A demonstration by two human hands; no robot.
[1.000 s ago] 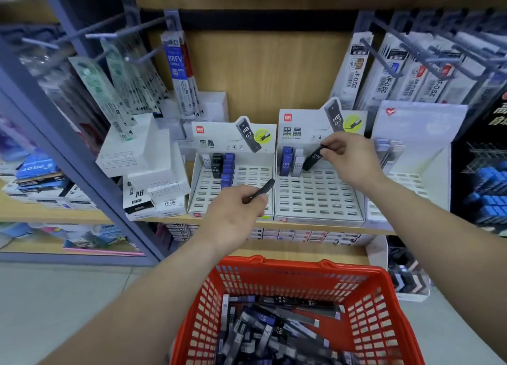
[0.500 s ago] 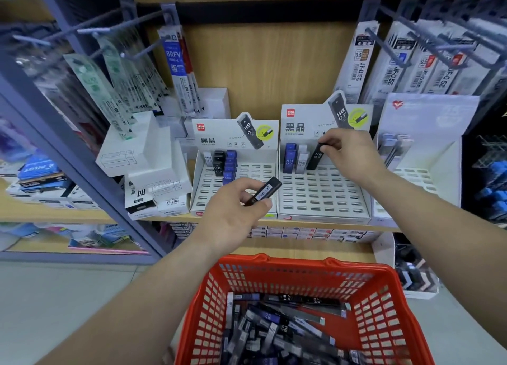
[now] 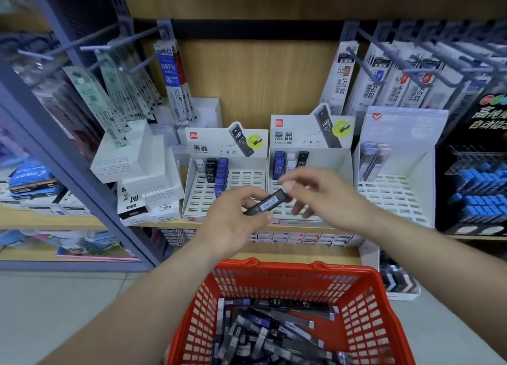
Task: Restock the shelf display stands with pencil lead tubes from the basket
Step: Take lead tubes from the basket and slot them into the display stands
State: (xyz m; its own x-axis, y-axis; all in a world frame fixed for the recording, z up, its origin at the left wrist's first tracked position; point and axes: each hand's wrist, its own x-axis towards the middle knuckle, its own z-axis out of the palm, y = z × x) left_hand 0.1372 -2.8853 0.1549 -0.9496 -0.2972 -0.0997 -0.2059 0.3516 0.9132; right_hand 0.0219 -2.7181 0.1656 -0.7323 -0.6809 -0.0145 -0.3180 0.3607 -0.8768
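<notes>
My left hand [image 3: 233, 222] grips a black lead tube [image 3: 264, 205] by its lower end, in front of the shelf. My right hand [image 3: 326, 197], blurred by motion, has thumb and fingers curled round the tube's upper end. Behind the hands stand three white display stands. The left stand [image 3: 192, 197] holds black and blue tubes in its back-left slots. The middle stand [image 3: 340, 159] holds a blue, a white and a black tube in its back row. The right stand [image 3: 397, 197] holds a few grey tubes. Below, the red basket [image 3: 288, 271] holds several loose tubes [image 3: 269, 334].
White refill boxes [image 3: 148, 178] are stacked left of the stands. Hanging refill packs on metal hooks [image 3: 170, 71] overhang the shelf on both sides. A purple shelf upright [image 3: 82, 183] slants at the left. A black display with blue items [image 3: 477, 189] is at the far right.
My right hand left a black tube standing in the middle stand's back row and came down to the tube in my left hand. My left hand rose slightly toward it.
</notes>
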